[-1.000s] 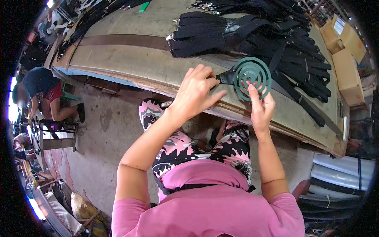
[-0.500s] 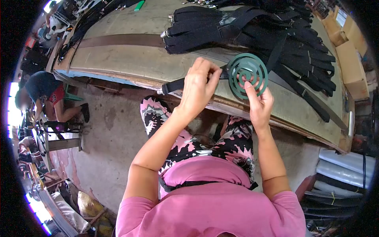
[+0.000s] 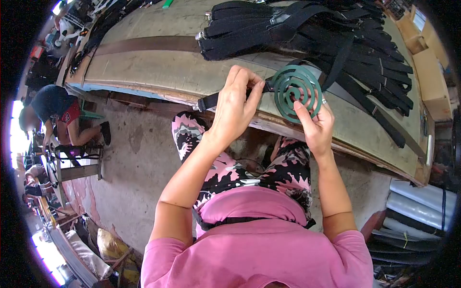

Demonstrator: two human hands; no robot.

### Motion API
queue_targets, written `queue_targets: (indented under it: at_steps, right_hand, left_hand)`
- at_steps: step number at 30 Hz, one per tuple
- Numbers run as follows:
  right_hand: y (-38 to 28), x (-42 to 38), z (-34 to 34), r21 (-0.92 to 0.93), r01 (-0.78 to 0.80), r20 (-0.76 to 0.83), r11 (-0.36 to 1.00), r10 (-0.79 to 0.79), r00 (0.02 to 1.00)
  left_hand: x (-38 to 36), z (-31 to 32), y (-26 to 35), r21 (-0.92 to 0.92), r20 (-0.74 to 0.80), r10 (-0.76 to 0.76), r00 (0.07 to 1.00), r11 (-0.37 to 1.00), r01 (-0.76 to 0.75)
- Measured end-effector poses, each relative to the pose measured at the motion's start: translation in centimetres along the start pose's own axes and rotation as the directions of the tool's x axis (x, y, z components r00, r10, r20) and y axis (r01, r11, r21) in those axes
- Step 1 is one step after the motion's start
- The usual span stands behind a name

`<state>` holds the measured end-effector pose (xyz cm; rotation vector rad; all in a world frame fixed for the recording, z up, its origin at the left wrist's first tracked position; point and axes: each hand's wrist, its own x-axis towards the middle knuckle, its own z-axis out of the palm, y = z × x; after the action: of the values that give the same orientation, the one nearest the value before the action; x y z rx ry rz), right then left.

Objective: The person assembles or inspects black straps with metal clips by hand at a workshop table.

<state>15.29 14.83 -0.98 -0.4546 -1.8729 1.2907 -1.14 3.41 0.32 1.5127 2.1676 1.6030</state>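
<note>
The step in hand seems to be the pulling apart of a green coil (image 3: 297,92), a flat spiral that is held upright over the near edge of the surface (image 3: 158,72). The right hand (image 3: 317,127) holds it from below: the fingers (image 3: 303,113) are closed on the lower rings, with the thumb pressed on the front. The left hand (image 3: 235,108) is closed in a pinch at the left rim of the coil, and a black strap (image 3: 209,102) passes under this hand, so I cannot tell if the pinch takes the coil, the strap, or both.

The next move probably needs slow, light pressure, because such thin rings may break easily.

Beyond the fingers lies a heap of straps (image 3: 312,33), very near to the coil, which could catch it. To the right of them are cardboard boxes (image 3: 430,53). Far to the left, another person (image 3: 53,108) sits low by the floor.
</note>
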Motion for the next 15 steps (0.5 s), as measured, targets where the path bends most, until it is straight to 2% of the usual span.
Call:
queue_targets:
  at_steps: [8,10,12,14,15]
  right_hand:
    - [0.3,0.0,-0.4,-0.067,0.037,0.029,0.997,-0.036,0.999]
    - [0.2,0.0,-0.3,-0.073,0.047,0.044,0.996,-0.044,0.998]
    - [-0.4,0.0,0.0,0.08,-0.082,-0.025,0.993,0.084,0.996]
    - [-0.6,0.1,0.2,0.103,-0.084,-0.031,0.991,0.087,0.996]
    - [-0.6,0.3,0.3,0.127,-0.087,-0.037,0.988,0.092,0.995]
  left_hand:
    - [0.2,-0.2,-0.1,-0.012,0.001,0.015,1.0,1.0,-0.015]
    - [0.4,0.0,-0.2,-0.228,-0.029,-0.147,0.989,0.964,0.137]
    - [1.0,-0.1,-0.5,-0.227,-0.059,-0.183,0.981,0.96,0.165]
    - [1.6,-0.4,-0.5,-0.228,-0.09,-0.219,0.972,0.954,0.194]
    - [1.8,-0.6,-0.5,-0.098,-0.028,-0.141,0.99,0.986,0.138]
